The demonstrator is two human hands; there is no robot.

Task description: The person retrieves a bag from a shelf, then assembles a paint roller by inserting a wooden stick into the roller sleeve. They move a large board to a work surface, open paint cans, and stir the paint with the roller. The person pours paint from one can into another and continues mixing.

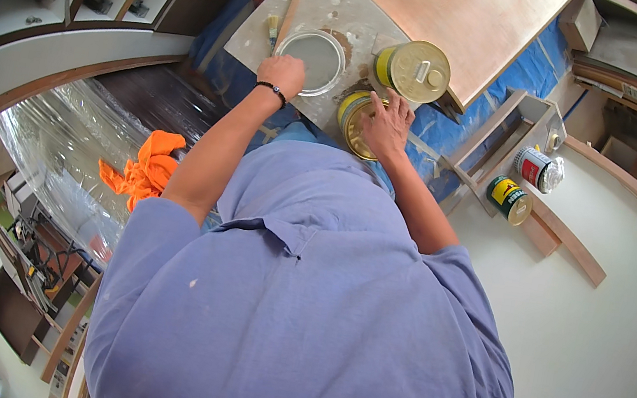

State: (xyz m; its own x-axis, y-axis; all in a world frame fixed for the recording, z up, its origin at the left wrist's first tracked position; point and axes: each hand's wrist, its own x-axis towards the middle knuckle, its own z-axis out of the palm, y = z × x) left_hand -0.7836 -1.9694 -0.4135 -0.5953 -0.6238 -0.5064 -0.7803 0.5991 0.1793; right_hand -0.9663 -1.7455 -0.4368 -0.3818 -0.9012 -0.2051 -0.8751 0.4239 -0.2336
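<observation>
Blue shirt (302, 305) fills the near view. Left hand (281, 74) closed in a fist on the rim of a shallow round grey tray (313, 61), likely steadying it. Right hand (386, 124) spread flat over the top of a yellow tin (353, 125), probably pressing the lid; tin upright, axis vertical. Both on a paint-stained board (340, 11) beside a second tin (414, 70). Wooden stick (288, 17) points away. Orange rag (141, 169) at left.

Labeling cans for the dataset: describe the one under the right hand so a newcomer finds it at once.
Start at the grey board lying on the blue sheet. At its near edge sits a yellow can, with the right hand spread across its gold top. Its twin can lies tipped on its side just beyond, untouched, and the shallow grey tin stands by the left hand.
</observation>
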